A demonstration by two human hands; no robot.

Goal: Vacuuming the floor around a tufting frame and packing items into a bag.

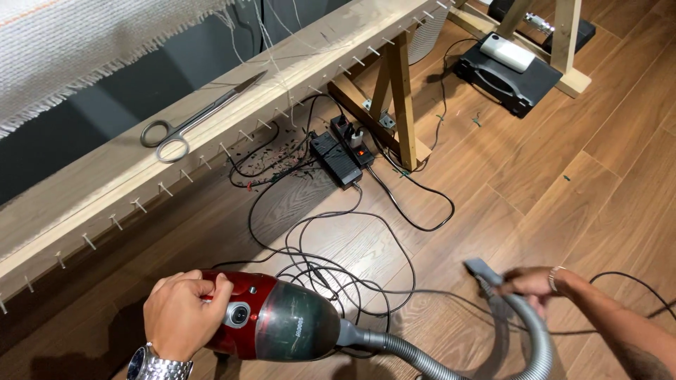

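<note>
My left hand (pixel 184 312) grips the top of a small red vacuum cleaner (pixel 271 321) with a dark clear dust cup, held low over the wooden floor (pixel 563 183). A grey ribbed hose (pixel 531 338) curves from its front to the right. My right hand (pixel 529 283) holds that hose just behind its grey nozzle (pixel 480 269), which points at the floor and looks blurred. A tangle of black cables (pixel 331 267) lies between the two hands.
A wooden frame beam (pixel 232 119) studded with nails crosses the upper left, with scissors (pixel 190 123) lying on it and white cloth above. Below it sit a power strip (pixel 352 137), a black adapter (pixel 336 159) and thread scraps. A black case (pixel 507 77) stands far right.
</note>
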